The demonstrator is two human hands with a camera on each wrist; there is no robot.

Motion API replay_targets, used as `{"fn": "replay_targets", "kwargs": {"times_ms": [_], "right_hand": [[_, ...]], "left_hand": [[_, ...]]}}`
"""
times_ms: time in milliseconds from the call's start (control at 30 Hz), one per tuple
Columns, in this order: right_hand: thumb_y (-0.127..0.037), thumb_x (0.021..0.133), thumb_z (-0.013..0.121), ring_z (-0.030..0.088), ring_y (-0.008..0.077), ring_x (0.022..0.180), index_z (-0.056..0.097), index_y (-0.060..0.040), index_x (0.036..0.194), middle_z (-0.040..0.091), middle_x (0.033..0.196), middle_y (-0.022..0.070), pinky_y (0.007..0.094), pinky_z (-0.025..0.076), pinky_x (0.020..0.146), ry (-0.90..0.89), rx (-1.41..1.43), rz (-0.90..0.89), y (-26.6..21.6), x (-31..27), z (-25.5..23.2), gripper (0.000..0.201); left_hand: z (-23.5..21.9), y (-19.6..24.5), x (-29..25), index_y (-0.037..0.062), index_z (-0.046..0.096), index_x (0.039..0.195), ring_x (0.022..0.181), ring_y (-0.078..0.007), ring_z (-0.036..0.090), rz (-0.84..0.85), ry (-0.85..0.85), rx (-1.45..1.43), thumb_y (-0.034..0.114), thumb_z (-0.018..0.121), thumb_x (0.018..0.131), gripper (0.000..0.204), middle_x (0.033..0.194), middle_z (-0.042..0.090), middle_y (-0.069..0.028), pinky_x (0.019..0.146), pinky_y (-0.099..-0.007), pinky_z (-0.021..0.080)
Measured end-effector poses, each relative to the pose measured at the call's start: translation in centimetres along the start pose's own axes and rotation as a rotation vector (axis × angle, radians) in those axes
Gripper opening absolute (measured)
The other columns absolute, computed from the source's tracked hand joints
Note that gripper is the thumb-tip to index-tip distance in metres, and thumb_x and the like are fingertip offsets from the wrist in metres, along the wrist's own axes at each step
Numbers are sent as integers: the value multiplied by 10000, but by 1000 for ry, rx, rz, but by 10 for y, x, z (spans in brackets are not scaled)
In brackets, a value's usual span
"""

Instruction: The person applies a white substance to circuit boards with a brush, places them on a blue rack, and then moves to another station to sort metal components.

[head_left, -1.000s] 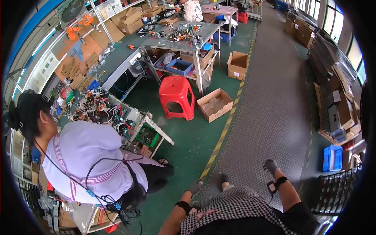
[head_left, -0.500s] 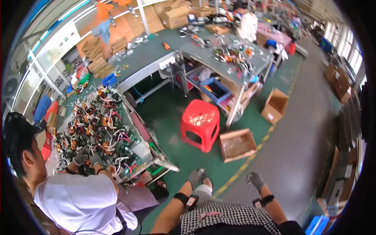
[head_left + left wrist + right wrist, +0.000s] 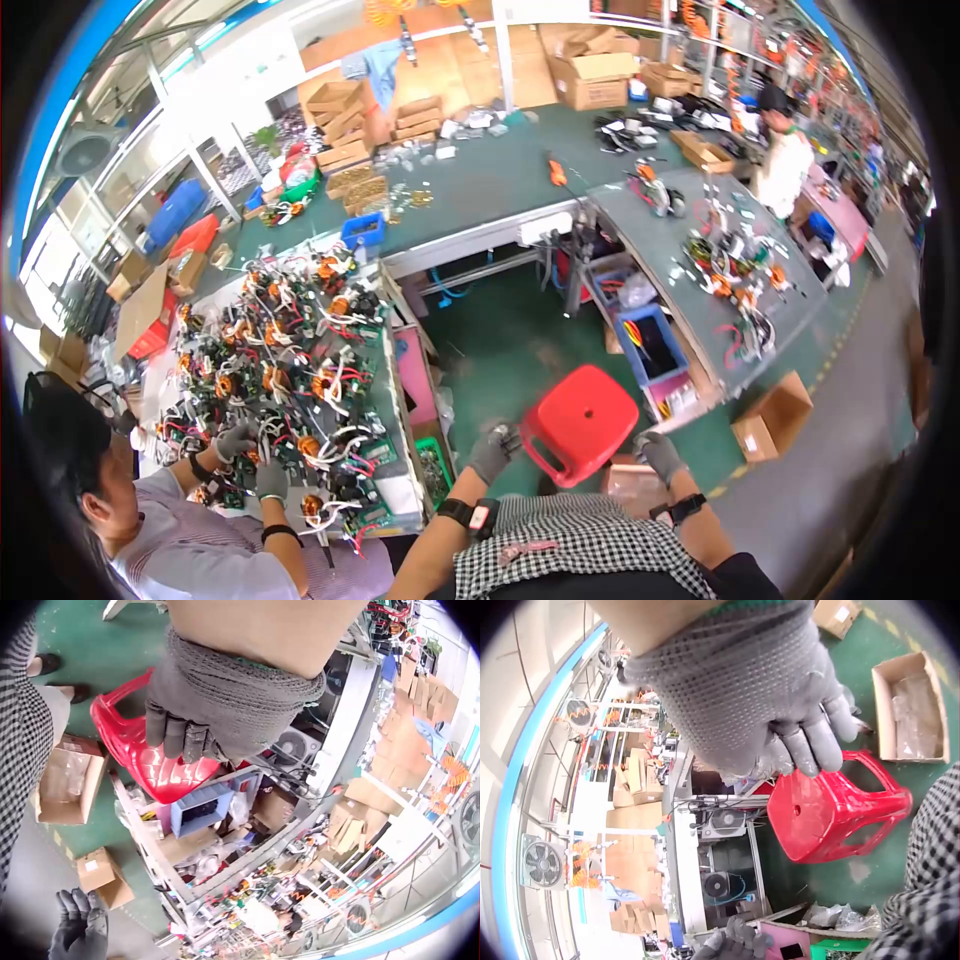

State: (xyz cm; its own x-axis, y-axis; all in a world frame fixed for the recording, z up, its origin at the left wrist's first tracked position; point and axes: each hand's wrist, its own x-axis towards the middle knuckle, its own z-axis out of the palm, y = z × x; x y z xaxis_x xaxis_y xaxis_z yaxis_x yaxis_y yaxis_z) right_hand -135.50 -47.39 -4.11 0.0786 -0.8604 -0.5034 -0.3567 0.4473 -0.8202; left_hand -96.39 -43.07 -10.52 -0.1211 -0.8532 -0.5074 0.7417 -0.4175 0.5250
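Note:
A red plastic stool (image 3: 585, 415) stands on the green floor in front of me, between my two gloved hands in the head view. My left hand (image 3: 494, 452), in a grey glove, hangs left of the stool with loosely bent fingers and holds nothing. In the left wrist view its fingers (image 3: 176, 739) overlap the stool (image 3: 161, 769). On the stool's right is my right hand (image 3: 660, 455), also gloved and holding nothing. Its fingers (image 3: 821, 742) are relaxed above the stool (image 3: 802, 814) in the right wrist view.
Wired circuit assemblies (image 3: 280, 350) are heaped on a bench at left, where another person's gloved hands (image 3: 268, 478) work. A workbench (image 3: 690, 230) with a blue bin (image 3: 655, 345) beneath stands ahead right. Cardboard boxes (image 3: 775, 415) lie on the floor.
My view has turned left and come nearer the benches. The stool now sits close before me. My left hand has moved up beside it; both hands stay empty.

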Motion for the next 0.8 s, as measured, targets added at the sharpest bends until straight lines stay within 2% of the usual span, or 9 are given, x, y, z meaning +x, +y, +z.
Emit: {"fn": "replay_targets", "kwargs": {"times_ms": [133,233,267,400,467,567,633,667,800], "right_hand": [[-151,943,536,621,147,743,620,13,1020,628,849,59,279,528,658,-115,37,-89,-98,86,32,200],[-167,947,536,627,160,722,613,-10,1029,639,837,75,288,518,655,-214,2,-99,-138,154,59,193],[-175,949,536,630,165,713,609,-22,1034,645,832,81,291,513,653,-242,-18,-99,-147,179,69,190],[-128,940,516,616,157,732,614,7,1039,634,861,80,280,516,670,-318,43,2,-198,274,108,193],[-137,943,521,617,152,734,617,-4,1041,636,866,73,277,510,668,-337,117,2,-218,329,132,192],[-155,945,530,616,140,758,626,-18,1047,639,875,54,263,492,661,-340,63,63,-276,416,155,196],[-158,944,535,616,138,765,628,-19,1043,639,878,50,256,485,656,-315,-2,119,-326,429,179,194],[-150,932,542,615,141,760,627,-18,1049,638,879,49,259,487,667,-312,-53,109,-347,441,186,197],[-198,947,526,649,162,685,615,-50,1048,646,807,73,282,510,614,-273,-54,73,-348,493,179,200]], "left_hand": [[-18,48,38,122,583,1096,932,-225,619,-29,5,-217,224,535,965,173,971,632,-31,924,-425,492],[-1,93,80,139,588,1075,876,-211,609,-13,238,-213,207,542,958,142,966,629,-12,899,-422,501],[-4,105,101,152,579,1063,839,-188,595,-12,247,-193,194,542,952,124,978,626,8,892,-424,501],[-7,182,186,164,539,1018,706,-121,507,-43,100,-135,188,530,945,77,840,531,40,803,-330,494],[-48,206,253,124,526,1177,892,-190,564,-51,61,-117,211,525,951,242,1013,581,-16,882,-378,493],[-80,260,339,81,503,1306,1046,-241,584,22,118,-80,248,522,967,379,1190,590,-89,943,-394,486],[-13,347,320,73,506,1308,1063,-241,585,72,391,29,253,527,970,384,1210,593,-100,941,-394,487],[-1,378,331,65,509,1319,1077,-242,586,88,430,41,242,529,975,387,1216,598,-110,934,-389,484],[16,460,391,37,516,1309,1030,-235,607,199,414,122,238,522,981,385,1179,619,-106,921,-367,480]]}}
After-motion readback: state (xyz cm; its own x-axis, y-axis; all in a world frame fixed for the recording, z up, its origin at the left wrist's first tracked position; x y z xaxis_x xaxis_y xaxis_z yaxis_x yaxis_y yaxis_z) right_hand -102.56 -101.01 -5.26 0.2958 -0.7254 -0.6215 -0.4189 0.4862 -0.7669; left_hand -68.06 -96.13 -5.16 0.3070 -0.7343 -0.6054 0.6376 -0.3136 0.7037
